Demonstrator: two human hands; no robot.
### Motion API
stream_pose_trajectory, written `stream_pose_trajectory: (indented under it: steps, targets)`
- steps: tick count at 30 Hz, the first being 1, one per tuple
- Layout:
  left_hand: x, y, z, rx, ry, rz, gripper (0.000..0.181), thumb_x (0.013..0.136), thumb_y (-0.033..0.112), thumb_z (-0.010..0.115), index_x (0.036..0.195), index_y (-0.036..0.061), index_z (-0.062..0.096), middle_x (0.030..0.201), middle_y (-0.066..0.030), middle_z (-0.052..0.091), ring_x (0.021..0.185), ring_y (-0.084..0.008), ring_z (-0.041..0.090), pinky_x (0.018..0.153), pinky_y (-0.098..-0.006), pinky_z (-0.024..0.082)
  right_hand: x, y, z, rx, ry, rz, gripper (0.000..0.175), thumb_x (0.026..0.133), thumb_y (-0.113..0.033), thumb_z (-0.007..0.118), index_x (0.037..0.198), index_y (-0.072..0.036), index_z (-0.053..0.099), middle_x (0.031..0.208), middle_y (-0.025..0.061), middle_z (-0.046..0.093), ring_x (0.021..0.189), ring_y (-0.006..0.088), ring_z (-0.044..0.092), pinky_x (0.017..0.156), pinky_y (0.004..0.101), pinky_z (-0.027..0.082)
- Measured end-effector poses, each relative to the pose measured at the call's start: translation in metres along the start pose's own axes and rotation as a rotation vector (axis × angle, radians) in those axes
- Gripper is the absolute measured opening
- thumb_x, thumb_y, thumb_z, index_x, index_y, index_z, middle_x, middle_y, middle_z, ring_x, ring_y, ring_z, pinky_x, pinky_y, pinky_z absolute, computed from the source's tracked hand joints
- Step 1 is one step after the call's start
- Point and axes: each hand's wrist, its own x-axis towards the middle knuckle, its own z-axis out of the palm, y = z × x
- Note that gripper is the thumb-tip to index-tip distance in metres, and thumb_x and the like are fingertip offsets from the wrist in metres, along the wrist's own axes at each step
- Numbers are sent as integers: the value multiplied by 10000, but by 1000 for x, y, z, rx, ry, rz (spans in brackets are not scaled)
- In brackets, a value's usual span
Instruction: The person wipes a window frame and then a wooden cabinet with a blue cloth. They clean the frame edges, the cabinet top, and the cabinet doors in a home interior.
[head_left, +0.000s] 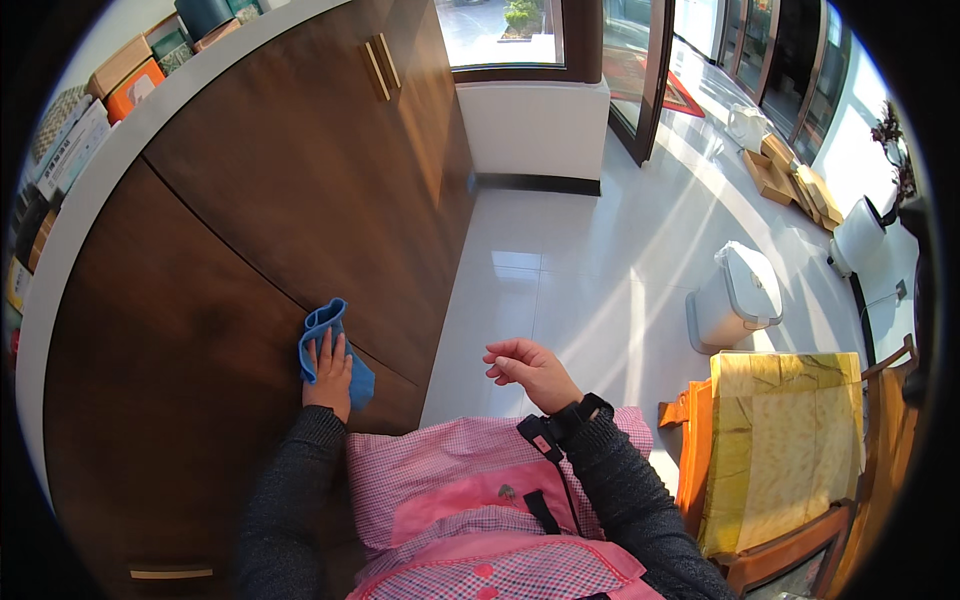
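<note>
My left hand (328, 379) presses a folded blue cloth (361, 382) flat against the front of a dark brown wooden cabinet (225, 375). The cloth lies across the seam between two cabinet panels, its upper end bunched into folds. My right hand (534, 371) hangs in the air over the tiled floor, holding nothing, with its fingers loosely curled and slightly apart. A black strap with a small device circles the right wrist. Brass-coloured handles (381, 66) are fixed to the cabinet doors near the far end.
Boxes and books (71, 154) line the cabinet's pale top (86, 195). To my right stand a wooden chair with a yellow cushion (787, 450) and a white lidded bin (742, 292). Cardboard boxes (772, 176) lie farther off, beyond an open glazed door (637, 82).
</note>
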Motion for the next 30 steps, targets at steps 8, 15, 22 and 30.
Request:
stream_pose_trajectory:
  steps: [8,15,22,30]
  targets:
    - [85,-83,-90,-151,257,-179,462,877,89,467,1329,173,511,1517,-52,255,1372,-313,239,1117,-465,227,35,24,-8,74,-1,131,284,943,-147,533,1186,0,547,1071,83,623,905,129,604,771,264,500]
    - [129,-148,-215,277,248,-575,533,889,168,513,1396,303,417,1555,-7,146,1429,-328,49,1097,-632,56,54,36,-21,137,38,155,271,941,-139,527,1180,-13,552,1074,82,621,921,135,601,795,270,495]
    - [114,12,-15,207,-97,-55,499,959,299,397,1451,270,318,1572,-24,52,1428,-360,-19,1115,-597,-9,44,24,-43,175,162,121,254,939,-150,535,1151,-13,560,1067,76,619,910,130,598,795,271,494]
    - [99,71,63,52,-422,199,467,946,226,367,1411,201,404,1539,-35,207,1417,-300,142,1152,-496,77,45,13,-49,297,207,164,237,943,-137,520,1146,-20,559,1079,74,615,932,129,592,814,273,491]
